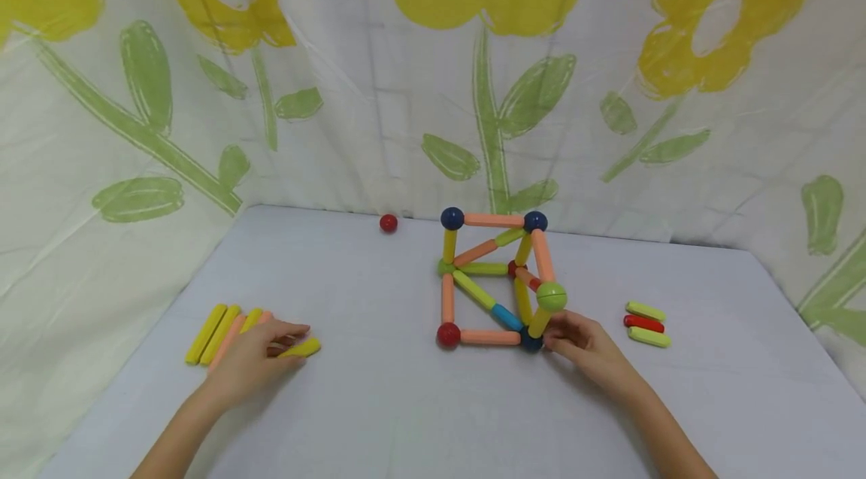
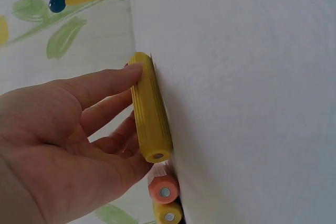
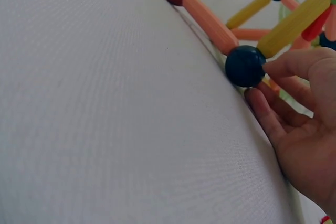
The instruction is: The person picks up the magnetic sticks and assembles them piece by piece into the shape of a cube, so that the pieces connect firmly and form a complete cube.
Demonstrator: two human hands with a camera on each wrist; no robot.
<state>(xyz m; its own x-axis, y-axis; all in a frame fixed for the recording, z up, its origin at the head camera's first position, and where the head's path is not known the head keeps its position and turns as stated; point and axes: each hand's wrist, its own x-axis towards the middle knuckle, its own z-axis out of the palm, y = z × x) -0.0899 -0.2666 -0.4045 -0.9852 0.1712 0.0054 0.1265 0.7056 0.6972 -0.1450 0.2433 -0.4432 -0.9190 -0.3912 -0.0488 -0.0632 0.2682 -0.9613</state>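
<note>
A yellow magnetic rod is pinched between the thumb and fingers of my left hand. The left wrist view shows this ribbed rod lengthwise, a round metal magnet in its near end. My right hand holds a dark blue ball at the front right corner of a frame of magnetic rods and balls, its fingertips on the ball's right side. From that ball a yellow rod rises to a green ball, and a pink rod runs left to a red ball.
Beside my left hand several yellow rods and pink rods lie in a row, partly covered by it. Three short rods, two light green and one red, lie at the right. A loose red ball sits near the back edge.
</note>
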